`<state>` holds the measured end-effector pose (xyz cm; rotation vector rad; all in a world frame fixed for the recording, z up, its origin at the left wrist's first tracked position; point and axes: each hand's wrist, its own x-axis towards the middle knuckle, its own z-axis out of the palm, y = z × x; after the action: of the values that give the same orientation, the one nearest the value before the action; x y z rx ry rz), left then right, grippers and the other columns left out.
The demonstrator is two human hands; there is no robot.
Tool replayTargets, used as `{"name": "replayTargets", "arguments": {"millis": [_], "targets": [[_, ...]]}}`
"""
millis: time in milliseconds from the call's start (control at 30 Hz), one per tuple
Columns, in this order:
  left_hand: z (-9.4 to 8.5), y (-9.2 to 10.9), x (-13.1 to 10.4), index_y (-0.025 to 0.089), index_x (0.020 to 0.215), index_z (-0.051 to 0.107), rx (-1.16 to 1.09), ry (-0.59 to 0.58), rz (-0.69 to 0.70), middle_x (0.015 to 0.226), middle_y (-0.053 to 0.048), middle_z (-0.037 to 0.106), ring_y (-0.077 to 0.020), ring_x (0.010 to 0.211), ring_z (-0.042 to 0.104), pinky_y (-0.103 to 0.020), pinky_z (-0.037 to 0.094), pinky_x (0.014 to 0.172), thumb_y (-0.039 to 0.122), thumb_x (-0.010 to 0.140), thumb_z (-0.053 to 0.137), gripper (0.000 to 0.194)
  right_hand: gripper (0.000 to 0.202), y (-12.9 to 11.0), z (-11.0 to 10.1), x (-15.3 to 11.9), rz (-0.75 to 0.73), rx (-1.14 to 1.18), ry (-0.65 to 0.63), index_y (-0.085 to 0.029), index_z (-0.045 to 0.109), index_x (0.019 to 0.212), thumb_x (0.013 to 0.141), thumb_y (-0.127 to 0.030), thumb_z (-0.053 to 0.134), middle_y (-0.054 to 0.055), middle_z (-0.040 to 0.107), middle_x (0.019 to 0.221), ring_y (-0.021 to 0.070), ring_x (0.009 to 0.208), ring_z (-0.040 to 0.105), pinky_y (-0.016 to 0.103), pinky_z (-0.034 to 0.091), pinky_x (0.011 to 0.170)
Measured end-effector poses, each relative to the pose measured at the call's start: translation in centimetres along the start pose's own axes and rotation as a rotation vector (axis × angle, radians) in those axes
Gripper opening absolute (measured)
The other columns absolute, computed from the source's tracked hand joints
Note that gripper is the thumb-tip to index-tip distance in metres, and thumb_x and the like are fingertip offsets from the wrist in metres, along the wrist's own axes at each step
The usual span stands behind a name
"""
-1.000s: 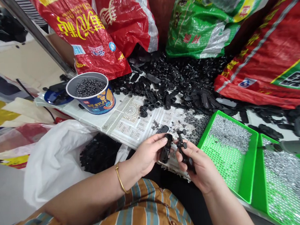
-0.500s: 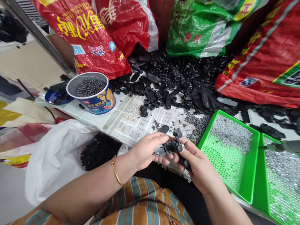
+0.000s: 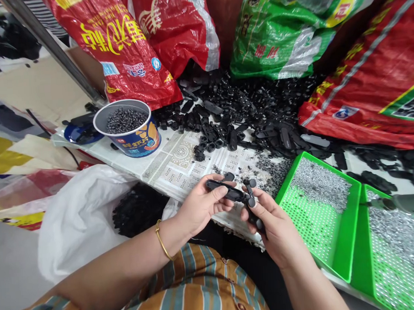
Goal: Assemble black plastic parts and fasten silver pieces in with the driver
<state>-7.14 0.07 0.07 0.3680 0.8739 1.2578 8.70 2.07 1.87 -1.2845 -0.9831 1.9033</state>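
My left hand (image 3: 204,203) grips a long black plastic piece (image 3: 229,192), its thumb pressed flat on the upper face. Fingers curl beneath it. Opposite, my right hand (image 3: 271,220) is closed around a black plastic part with round knobs (image 3: 252,201), whose lower end runs under the palm. The two parts meet between my hands; whether they are joined I cannot tell. Just behind the left fingers shows another small black rounded piece (image 3: 228,177).
Black plastic parts (image 3: 212,127) heap across the table before several sacks (image 3: 270,38). A blue tub (image 3: 134,142) of small dark pieces stands left. Right are green perforated trays (image 3: 348,240) with small silvery pieces, and a grey tool (image 3: 401,202). A white sack (image 3: 66,234) hangs lower left.
The left hand's thumb has shifted onto the long black piece, which now shows a darker, narrower face instead of the hollow side with a metal glint. The right hand keeps its hold.
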Motion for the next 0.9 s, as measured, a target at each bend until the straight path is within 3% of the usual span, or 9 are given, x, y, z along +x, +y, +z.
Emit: {"name": "replayTargets", "arguments": {"millis": [100,200,267,400,533,700,900], "targets": [[-0.1,0.4,0.3,0.017,0.089,0.048,0.156,0.077,-0.015,0.096,-0.007,0.065,-0.0068,0.052,0.057,-0.020,0.045,0.050,0.033,0.073,0.065,0.028,0.020,-0.2,-0.2,-0.3,0.014,0.007,0.007,-0.019,0.054,0.079,0.075,-0.037,0.061,-0.001,0.058,0.059,0.0053,0.043,0.043,0.017,0.031,0.042],[-0.1,0.5,0.4,0.014,0.093,0.054,0.246,0.107,-0.067,0.089,-0.009,0.066,-0.0117,0.062,0.061,-0.022,0.046,0.054,0.040,0.073,0.064,0.034,0.021,-0.3,-0.4,-0.4,0.060,0.062,-0.032,-0.017,0.052,0.069,0.075,-0.036,0.062,-0.001,0.057,0.058,0.0043,0.041,0.042,0.017,0.028,0.041],[0.1,0.3,0.3,0.015,0.103,0.055,0.219,0.093,-0.102,0.085,-0.008,0.065,-0.0151,0.070,0.063,-0.026,0.049,0.060,0.040,0.074,0.063,0.039,0.019,-0.3,-0.3,-0.3,0.091,0.086,-0.079,-0.017,0.055,0.072,0.075,-0.034,0.062,-0.001,0.056,0.057,0.0038,0.040,0.040,0.017,0.026,0.040],[0.5,-0.5,0.1,0.018,0.113,0.054,0.170,0.034,-0.168,0.087,-0.007,0.065,-0.0155,0.066,0.061,-0.029,0.049,0.059,0.041,0.076,0.060,0.044,0.020,-0.3,-0.1,-0.3,0.134,0.114,-0.150,-0.017,0.059,0.088,0.076,-0.033,0.060,-0.001,0.054,0.055,0.0032,0.039,0.037,0.017,0.023,0.039],[0.9,-0.9,-0.2,0.016,0.104,0.056,0.112,0.021,-0.201,0.085,-0.007,0.063,-0.0160,0.065,0.060,-0.031,0.048,0.059,0.042,0.080,0.053,0.035,0.020,-0.4,-0.1,-0.2,0.160,0.109,-0.157,-0.017,0.060,0.089,0.077,-0.033,0.059,-0.001,0.054,0.055,0.0026,0.038,0.037,0.016,0.022,0.038],[1.0,-0.8,-0.8,0.014,0.094,0.055,-0.012,-0.080,-0.213,0.080,-0.007,0.061,-0.0162,0.067,0.060,-0.033,0.047,0.066,0.024,0.080,0.052,0.018,0.020,-0.3,-0.1,0.0,0.172,0.083,-0.153,-0.018,0.060,0.090,0.076,-0.032,0.060,-0.001,0.055,0.054,0.0026,0.036,0.038,0.015,0.022,0.037],[0.4,-0.8,-0.7,0.015,0.099,0.059,0.043,-0.115,-0.209,0.089,-0.007,0.059,-0.0140,0.071,0.058,-0.034,0.045,0.071,0.027,0.078,0.059,0.024,0.018,-0.3,0.0,0.1,0.199,0.100,-0.182,-0.018,0.059,0.090,0.077,-0.030,0.059,-0.001,0.055,0.053,0.0025,0.035,0.038,0.015,0.023,0.037]]}}
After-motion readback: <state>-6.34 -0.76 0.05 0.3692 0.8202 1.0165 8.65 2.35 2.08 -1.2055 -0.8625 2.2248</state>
